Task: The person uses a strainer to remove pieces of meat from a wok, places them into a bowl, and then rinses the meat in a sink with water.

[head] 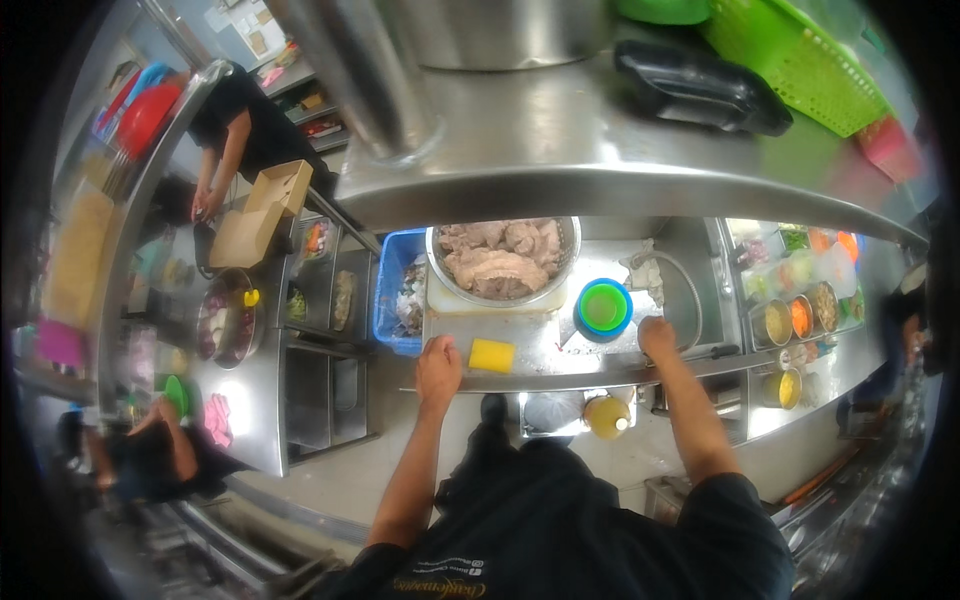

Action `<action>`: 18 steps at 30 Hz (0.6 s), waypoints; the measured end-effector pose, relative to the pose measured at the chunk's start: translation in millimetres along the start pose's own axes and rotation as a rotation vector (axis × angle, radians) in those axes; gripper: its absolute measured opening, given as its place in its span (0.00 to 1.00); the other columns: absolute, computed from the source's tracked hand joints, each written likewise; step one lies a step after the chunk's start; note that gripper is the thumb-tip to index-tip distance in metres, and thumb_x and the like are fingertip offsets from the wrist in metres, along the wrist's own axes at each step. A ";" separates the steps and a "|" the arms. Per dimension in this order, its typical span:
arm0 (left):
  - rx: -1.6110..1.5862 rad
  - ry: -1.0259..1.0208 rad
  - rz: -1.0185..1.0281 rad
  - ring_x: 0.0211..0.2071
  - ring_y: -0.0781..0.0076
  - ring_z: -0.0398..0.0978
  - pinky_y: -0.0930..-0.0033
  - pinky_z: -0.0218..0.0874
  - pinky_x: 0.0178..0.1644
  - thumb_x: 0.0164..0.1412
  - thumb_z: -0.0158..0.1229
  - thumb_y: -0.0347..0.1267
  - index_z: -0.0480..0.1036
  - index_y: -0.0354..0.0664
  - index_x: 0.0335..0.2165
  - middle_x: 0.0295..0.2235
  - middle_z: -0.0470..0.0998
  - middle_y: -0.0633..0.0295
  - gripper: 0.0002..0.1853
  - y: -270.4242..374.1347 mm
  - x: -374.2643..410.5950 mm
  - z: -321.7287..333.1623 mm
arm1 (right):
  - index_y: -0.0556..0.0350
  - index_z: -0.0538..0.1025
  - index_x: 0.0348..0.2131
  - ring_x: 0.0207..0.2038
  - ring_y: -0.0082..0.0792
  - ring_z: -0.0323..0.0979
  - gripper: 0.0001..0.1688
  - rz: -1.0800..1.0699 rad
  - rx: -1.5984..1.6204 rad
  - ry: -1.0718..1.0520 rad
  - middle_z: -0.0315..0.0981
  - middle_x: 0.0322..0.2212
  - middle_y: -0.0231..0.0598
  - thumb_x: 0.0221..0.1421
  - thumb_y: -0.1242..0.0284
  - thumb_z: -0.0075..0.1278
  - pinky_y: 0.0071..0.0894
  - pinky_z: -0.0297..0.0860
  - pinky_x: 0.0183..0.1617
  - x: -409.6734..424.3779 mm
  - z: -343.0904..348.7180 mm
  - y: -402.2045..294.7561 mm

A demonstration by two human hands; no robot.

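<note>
My left hand [439, 371] is at the front left corner of the steel counter [450, 330], its fingers close together and partly hidden. Just right of it lies a yellow sponge [492, 355]. My right hand [658, 339] is curled into a fist near the front edge of the sink [686, 292]; whether it grips something cannot be made out. Left of that hand stands a green container inside a blue one [604, 307]. Behind the sponge, a perforated metal colander [571, 262] full of large pieces of pale brown meat [499, 259] rests on a white board [457, 300].
A blue bin [386, 292] with waste stands left of the counter. Over the back runs a steel shelf [562, 142]. A flexible hose [697, 300] curves in the sink. Metal food containers [801, 315] stand at right. Two co-workers [247, 127] are at the left.
</note>
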State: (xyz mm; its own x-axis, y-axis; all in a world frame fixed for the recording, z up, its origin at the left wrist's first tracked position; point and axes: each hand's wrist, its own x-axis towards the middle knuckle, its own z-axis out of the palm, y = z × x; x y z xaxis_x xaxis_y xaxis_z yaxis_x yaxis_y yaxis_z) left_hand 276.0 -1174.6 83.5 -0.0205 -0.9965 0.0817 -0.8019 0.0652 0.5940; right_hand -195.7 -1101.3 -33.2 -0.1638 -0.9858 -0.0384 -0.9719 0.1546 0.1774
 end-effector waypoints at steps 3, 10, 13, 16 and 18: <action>0.025 0.043 0.016 0.36 0.51 0.78 0.53 0.68 0.41 0.58 0.52 0.32 0.77 0.44 0.37 0.36 0.79 0.53 0.11 -5.3 -3.1 7.3 | 0.57 0.81 0.28 0.33 0.45 0.80 0.12 -0.094 0.008 -0.103 0.80 0.29 0.47 0.54 0.72 0.46 0.42 0.77 0.34 23.3 14.3 15.6; 0.037 0.020 0.017 0.34 0.50 0.78 0.53 0.68 0.39 0.57 0.52 0.35 0.77 0.43 0.33 0.32 0.80 0.53 0.10 -8.1 1.7 18.9 | 0.63 0.81 0.35 0.41 0.46 0.79 0.14 0.041 0.145 -0.352 0.79 0.38 0.55 0.55 0.73 0.47 0.43 0.76 0.42 77.7 51.4 30.0; 0.090 -0.026 -0.053 0.36 0.50 0.79 0.55 0.69 0.41 0.58 0.55 0.34 0.78 0.41 0.34 0.33 0.80 0.50 0.10 -1.3 2.2 9.3 | 0.64 0.79 0.37 0.44 0.42 0.78 0.12 0.355 1.095 -0.238 0.79 0.38 0.53 0.58 0.73 0.49 0.39 0.75 0.45 126.2 5.7 5.9; 0.055 0.007 -0.033 0.33 0.48 0.78 0.53 0.68 0.38 0.57 0.52 0.35 0.77 0.41 0.32 0.31 0.79 0.51 0.11 -9.4 -4.0 5.0 | 0.62 0.76 0.41 0.40 0.37 0.77 0.12 0.483 2.194 -0.079 0.78 0.37 0.48 0.60 0.75 0.47 0.34 0.74 0.41 148.7 -35.2 -24.8; 0.047 -0.005 -0.051 0.33 0.48 0.77 0.53 0.68 0.38 0.57 0.52 0.35 0.76 0.41 0.31 0.31 0.79 0.52 0.10 -2.1 -3.3 4.8 | 0.62 0.71 0.48 0.38 0.32 0.76 0.16 0.578 2.445 -0.035 0.76 0.40 0.46 0.61 0.75 0.45 0.30 0.72 0.40 150.2 -31.3 -26.3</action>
State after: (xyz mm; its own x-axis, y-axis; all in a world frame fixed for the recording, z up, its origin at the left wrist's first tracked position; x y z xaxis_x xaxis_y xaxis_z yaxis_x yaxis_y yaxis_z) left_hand 274.9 -1171.8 78.2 0.0184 -0.9987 0.0482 -0.8291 0.0117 0.5590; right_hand -189.4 -1255.5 -12.8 -0.3252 -0.8466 -0.4213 0.7164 0.0703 -0.6941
